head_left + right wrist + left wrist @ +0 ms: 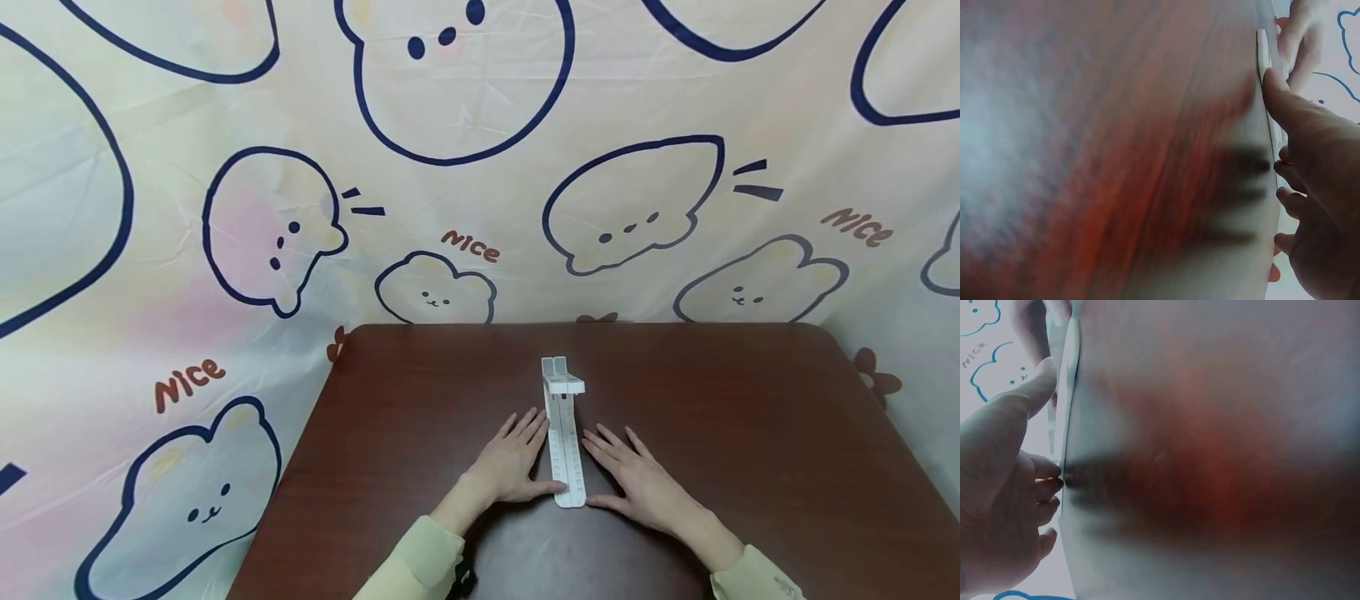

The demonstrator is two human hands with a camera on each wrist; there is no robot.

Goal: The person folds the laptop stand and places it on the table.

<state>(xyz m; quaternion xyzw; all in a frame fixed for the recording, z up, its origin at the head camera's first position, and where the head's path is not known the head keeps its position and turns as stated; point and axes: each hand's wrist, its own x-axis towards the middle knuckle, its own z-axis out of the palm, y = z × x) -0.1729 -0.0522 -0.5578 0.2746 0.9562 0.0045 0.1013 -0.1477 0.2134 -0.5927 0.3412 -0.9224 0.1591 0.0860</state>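
Observation:
A white plastic stand point(566, 454), long and narrow with a raised bracket at its far end, lies lengthwise on the brown table. To its left is my left hand point(510, 467), fingers stretched forward along its side, thumb touching the near left edge. My right hand point(643, 485) lies on the other side with fingers spread and straight, its thumb by the near right corner; whether it touches cannot be told. Both wrist views show the stand only edge-on, as a thin pale strip point(1071, 356), with each hand's fingertips point(1282, 169) low over the tabletop.
The dark brown wooden table point(420, 375) has rounded far corners. Behind it and at both sides hangs a pale cloth point(450, 200) printed with blue cartoon outlines. Light-coloured sleeves point(423, 558) cover both forearms.

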